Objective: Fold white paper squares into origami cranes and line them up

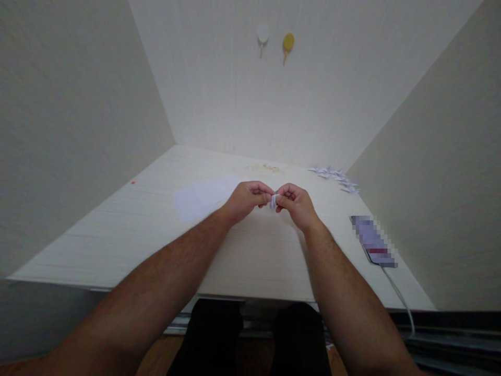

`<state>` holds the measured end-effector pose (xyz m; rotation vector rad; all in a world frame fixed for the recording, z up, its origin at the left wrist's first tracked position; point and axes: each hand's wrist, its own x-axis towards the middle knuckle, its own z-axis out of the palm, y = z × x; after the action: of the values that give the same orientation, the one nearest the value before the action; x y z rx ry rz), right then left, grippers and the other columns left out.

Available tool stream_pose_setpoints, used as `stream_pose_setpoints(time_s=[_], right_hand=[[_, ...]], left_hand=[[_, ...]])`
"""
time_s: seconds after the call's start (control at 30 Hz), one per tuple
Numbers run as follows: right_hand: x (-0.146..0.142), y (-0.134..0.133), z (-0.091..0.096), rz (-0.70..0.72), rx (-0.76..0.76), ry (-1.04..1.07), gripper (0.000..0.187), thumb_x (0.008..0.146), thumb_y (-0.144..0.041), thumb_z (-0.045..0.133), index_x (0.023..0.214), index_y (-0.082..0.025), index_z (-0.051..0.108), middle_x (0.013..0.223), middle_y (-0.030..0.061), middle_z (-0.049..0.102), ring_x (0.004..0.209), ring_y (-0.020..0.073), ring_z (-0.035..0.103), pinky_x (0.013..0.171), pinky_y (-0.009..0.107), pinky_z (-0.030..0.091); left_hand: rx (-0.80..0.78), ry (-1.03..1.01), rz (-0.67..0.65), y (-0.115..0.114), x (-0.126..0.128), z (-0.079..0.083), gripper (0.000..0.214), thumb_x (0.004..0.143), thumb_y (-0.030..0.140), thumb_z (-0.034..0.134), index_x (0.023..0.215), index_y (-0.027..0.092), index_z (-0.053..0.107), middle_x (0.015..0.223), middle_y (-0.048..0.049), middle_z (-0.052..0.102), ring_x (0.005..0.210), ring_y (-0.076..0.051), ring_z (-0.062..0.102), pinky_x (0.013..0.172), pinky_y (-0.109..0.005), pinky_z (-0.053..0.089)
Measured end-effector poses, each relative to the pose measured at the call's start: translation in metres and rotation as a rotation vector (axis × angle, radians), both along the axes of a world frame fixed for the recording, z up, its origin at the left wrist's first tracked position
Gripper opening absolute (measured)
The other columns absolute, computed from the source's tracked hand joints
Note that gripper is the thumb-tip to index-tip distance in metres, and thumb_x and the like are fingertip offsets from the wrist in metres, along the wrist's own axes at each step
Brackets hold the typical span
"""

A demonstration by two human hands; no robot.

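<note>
A person's left hand (247, 198) and right hand (296, 202) meet above a pale table (117, 230), fingertips of both pinching a small folded white paper (273, 201) between them. Folded paper pieces (334, 177) lie far right; a phone (373, 241) rests near the right forearm.

A single head-worn view is provided — aimed forward and steeply down over the white desk (129, 230), set in a wall corner. Both forearms are seen at close range; no second view is supplied.
</note>
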<state>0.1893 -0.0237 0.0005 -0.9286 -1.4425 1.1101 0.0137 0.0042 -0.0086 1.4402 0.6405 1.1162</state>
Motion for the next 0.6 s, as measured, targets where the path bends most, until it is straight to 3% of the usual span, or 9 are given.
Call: stream_pose_setpoints(time_s=[0.13,0.33,0.6], right_hand=[[0.000,0.000,0.002,-0.017,-0.013,-0.009,0.026,0.067,-0.035,0.077,0.072,-0.018,0.059,0.062,-0.0026,0.063,0.051,0.0102,0.056,0.050,0.024,0.047],[-0.002,0.001,0.001,-0.052,-0.001,0.008,0.025,0.066,-0.035,0.078,0.072,-0.019,0.059,0.060,-0.0039,0.062,0.049,0.0096,0.054,0.048,0.024,0.046],[-0.001,0.002,-0.002,-0.076,0.003,-0.001,0.025,0.067,-0.035,0.077,0.073,-0.020,0.059,0.061,-0.0041,0.061,0.051,0.0095,0.054,0.049,0.024,0.046]], left_hand=[[0.041,0.025,0.030,-0.003,0.001,0.003,0.017,0.070,0.026,0.074,0.080,0.013,0.069,0.060,0.0005,0.061,0.052,-0.008,0.050,0.051,-0.022,0.039],[0.129,0.194,0.235,-0.010,0.006,0.011,0.007,0.074,0.021,0.064,0.076,0.015,0.067,0.058,0.0015,0.059,0.050,-0.008,0.050,0.048,-0.021,0.038],[0.142,0.150,0.197,-0.008,0.004,0.009,0.017,0.071,0.029,0.073,0.077,0.014,0.068,0.065,-0.0010,0.064,0.055,-0.009,0.054,0.052,-0.021,0.043]])
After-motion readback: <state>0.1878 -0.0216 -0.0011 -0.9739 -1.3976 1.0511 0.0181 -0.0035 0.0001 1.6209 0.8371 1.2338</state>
